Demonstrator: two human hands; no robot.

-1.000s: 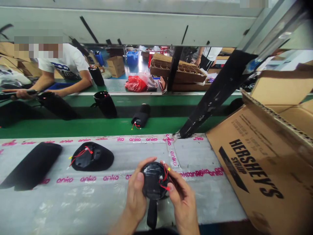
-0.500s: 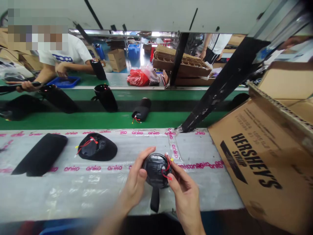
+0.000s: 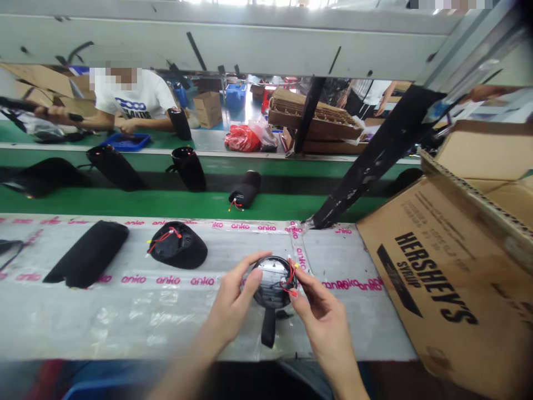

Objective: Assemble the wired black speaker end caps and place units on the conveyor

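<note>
Black round disc (image 3: 270, 278) with a glossy face, held over the bench, its strap (image 3: 268, 328) hanging toward the person. Left hand (image 3: 231, 303) cups the disc's near side, fingers curled round the rim, thumb on the face. Right hand (image 3: 327, 328) is nearly closed, thumb and forefinger pinching the far edge where the red leads (image 3: 291, 276) come out; whether the pinch takes the leads or only the rim is hard to tell. Handling note: the left hand appears to bear the weight, leaving the right free for fine work, and the leads stay clear of the palms, which should lessen snagging or pulling. Beside the hands on the plastic-covered bench (image 3: 358, 333): a second black unit (image 3: 177, 247) with red leads, and a black sleeve (image 3: 85, 254). Beyond, a green conveyor (image 3: 137, 203) bears more black units (image 3: 245, 189); a Hershey's carton (image 3: 433, 278) stands open at right.
</note>
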